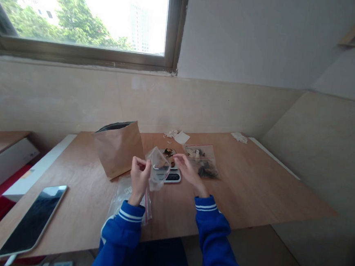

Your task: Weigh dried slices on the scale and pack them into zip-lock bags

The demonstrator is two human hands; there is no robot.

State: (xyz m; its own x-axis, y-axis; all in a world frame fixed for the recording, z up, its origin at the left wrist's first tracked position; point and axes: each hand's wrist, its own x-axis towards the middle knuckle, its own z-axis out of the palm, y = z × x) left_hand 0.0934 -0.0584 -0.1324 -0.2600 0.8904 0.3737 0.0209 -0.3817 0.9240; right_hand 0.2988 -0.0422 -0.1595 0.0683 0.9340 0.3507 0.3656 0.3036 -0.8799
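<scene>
Both hands out over the wooden tabletop (pixel 262 189), blue sleeves with white-striped cuffs. My left hand (pixel 140 178) has thumb and bent fingers pinched on the left edge of a clear plastic bag (pixel 157 181). The bag hangs in front of me, one corner up, covering part of the digital scale (pixel 174 176) from my view. My right hand (pixel 189 171) is at the bag's other side, fingers curved toward its right edge; whether they grip the film or only come near it, I cannot tell.

On the scale: dried brown pieces (pixel 170 152), some very dark, partly seen through the bag. Display faces me, digits too small to read.

Just right of the scale, beyond my right hand: clear zip packaging (pixel 212 162) with red seal lines, pale pieces toward the wall, blackish ones nearer me. One bag or two overlapping, I cannot tell.

Left of the scale, a brown kraft pouch (pixel 119 151) stands tilted, its mouth gaping, dark inside. Flat clear zip bags (pixel 120 196) lie below my left wrist, red strips along their right side.

Toward the wall: crumpled white scraps (pixel 171 133), a flat white sheet (pixel 182 138) beside them, and another white crumple (pixel 239 137) farther right. Near left corner: a smartphone (pixel 33 220), screen dark, white cable (pixel 10 260) plugged in.
</scene>
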